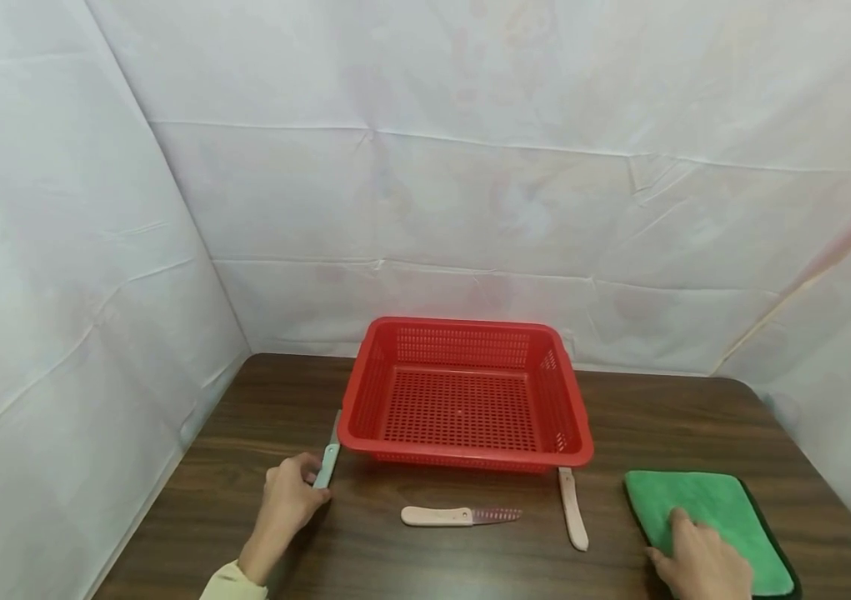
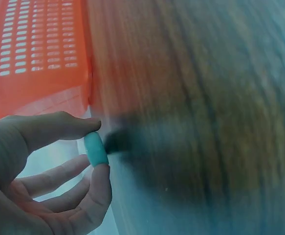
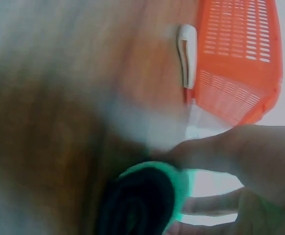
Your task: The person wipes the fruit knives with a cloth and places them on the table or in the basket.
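My left hand (image 1: 288, 492) pinches the pale green handle of a small knife (image 1: 327, 465) between thumb and fingers, left of the red basket. The knife's blade points away along the basket's left side. In the left wrist view the handle end (image 2: 96, 149) shows between thumb and fingertip. At the right, my right hand (image 1: 706, 560) grips the near left edge of a folded green cloth (image 1: 733, 500) with a dark underside. The right wrist view shows the thumb against the cloth's rolled-looking edge (image 3: 176, 181); some fingers are partly hidden.
A red plastic basket (image 1: 463, 457) with perforated walls stands at the back middle of the dark wooden table (image 1: 365, 567). In front lie a wooden-handled knife (image 1: 436, 517) with a patterned blade and another pale-handled one (image 1: 573, 512), its blade hidden by the basket. White sheeting (image 1: 470, 208) hangs behind.
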{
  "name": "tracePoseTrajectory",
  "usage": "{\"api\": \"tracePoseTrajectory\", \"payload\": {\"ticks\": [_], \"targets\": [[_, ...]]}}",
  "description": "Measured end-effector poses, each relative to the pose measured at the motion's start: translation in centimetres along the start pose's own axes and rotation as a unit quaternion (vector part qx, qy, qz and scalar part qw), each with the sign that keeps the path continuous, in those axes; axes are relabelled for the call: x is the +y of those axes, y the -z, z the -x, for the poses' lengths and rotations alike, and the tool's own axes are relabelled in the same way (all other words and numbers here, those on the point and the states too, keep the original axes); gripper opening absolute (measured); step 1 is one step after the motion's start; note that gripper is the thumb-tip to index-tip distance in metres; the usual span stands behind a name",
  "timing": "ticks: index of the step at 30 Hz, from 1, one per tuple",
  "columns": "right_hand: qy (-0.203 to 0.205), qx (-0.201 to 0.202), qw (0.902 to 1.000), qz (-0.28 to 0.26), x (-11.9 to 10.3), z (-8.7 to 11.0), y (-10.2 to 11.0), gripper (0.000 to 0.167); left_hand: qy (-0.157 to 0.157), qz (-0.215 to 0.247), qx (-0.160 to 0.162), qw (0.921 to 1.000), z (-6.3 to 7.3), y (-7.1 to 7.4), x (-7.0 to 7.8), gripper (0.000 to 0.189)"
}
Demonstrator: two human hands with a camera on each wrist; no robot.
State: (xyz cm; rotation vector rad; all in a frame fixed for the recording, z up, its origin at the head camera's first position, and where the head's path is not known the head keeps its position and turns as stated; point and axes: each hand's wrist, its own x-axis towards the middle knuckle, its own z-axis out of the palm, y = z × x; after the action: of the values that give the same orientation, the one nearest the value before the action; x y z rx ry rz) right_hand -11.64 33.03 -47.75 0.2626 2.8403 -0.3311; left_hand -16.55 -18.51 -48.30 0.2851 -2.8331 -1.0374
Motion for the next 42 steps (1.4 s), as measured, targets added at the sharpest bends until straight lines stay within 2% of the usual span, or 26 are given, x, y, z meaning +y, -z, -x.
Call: {"api": "tracePoseTrajectory", "payload": {"ticks": [3, 9, 14, 20, 22, 24, 28, 30, 36, 40, 42], "targets": [[-0.001, 0.017, 0.9999, -0.002, -0.2, 0.0, -0.2, 0.062, 0.001, -0.003, 0.002, 1.0000, 0.1, 0.4, -0.1, 0.033], [-0.001, -0.018, 0.9997, -0.017, 0.1, -0.2, 0.1, 0.044, -0.001, -0.017, 0.031, 0.9994, 0.0, 1.0, -0.5, 0.028], [-0.004, -0.017, 0.9993, -0.034, 0.5, -0.1, 0.4, 0.044, -0.006, 0.020, 0.078, 0.9967, -0.2, 1.2, -0.9, 0.026], [0.000, 0.003, 0.9992, -0.040, 0.6, 0.4, 0.9, 0.045, 0.016, 0.082, 0.129, 0.9882, -0.2, 1.7, -1.1, 0.024], [0.006, 0.013, 0.9989, -0.044, 0.5, 0.8, 1.3, 0.045, 0.024, 0.113, 0.146, 0.9826, -0.2, 1.8, -1.1, 0.023], [0.012, 0.026, 0.9985, -0.047, 0.3, 1.1, 1.7, 0.045, 0.030, 0.164, 0.151, 0.9744, -0.2, 1.8, -1.2, 0.023], [0.018, 0.055, 0.9972, -0.048, -0.1, 1.8, 2.4, 0.045, 0.052, 0.276, 0.143, 0.9490, 0.1, 2.1, -1.2, 0.027], [0.016, 0.062, 0.9967, -0.049, -0.3, 1.9, 2.7, 0.045, 0.059, 0.314, 0.139, 0.9374, 0.3, 2.3, -1.2, 0.029], [-0.005, 0.060, 0.9970, -0.050, -0.2, 2.0, 3.3, 0.050, 0.053, 0.376, 0.123, 0.9169, 0.9, 3.3, -0.8, 0.036], [-0.009, 0.060, 0.9963, -0.061, -0.3, 2.2, 3.8, 0.052, 0.045, 0.411, 0.135, 0.9004, 1.4, 3.8, -0.6, 0.036], [-0.009, 0.072, 0.9946, -0.074, -0.5, 2.4, 4.0, 0.053, 0.041, 0.425, 0.150, 0.8919, 1.7, 4.1, -0.6, 0.036]]}}
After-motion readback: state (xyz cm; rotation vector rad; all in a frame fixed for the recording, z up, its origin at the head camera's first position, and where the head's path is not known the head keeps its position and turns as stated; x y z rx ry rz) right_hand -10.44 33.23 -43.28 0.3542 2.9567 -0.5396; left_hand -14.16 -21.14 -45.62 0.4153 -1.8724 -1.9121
